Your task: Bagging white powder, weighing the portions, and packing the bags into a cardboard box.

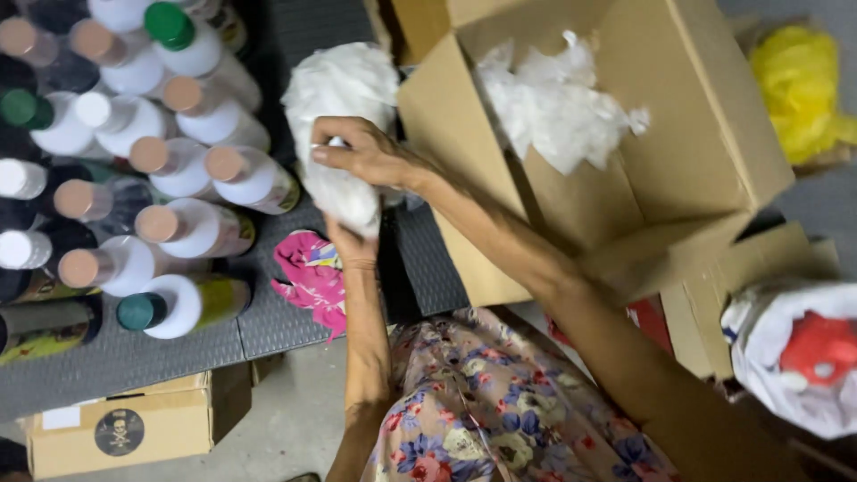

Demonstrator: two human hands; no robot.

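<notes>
**Both hands on white plastic wad, above grey mat**

Right hand [361,153]: fingers curled tight over the top-front of a crumpled white plastic bag bundle [342,94], thumb side toward the bottles. Clenched grasp, not loose. Something small and white shows between the fingertips; can't tell what.

Left hand [353,239]: comes up from below and grips the bundle's lower end. Mostly hidden by the plastic, so finger spread isn't readable, but it's closed on the wad.

Bundle sits between the two hands, its bulk sticking out above the right-hand fingers, just beside the flap of the open cardboard box [678,134].

More crumpled white plastic [553,112] lies inside that box.

Left of the hands: rows of white bottles [192,228] lying on the grey woven mat [277,321], caps tan, white and green. Pink cloth [312,272] lies on the mat beside the left wrist.
</notes>
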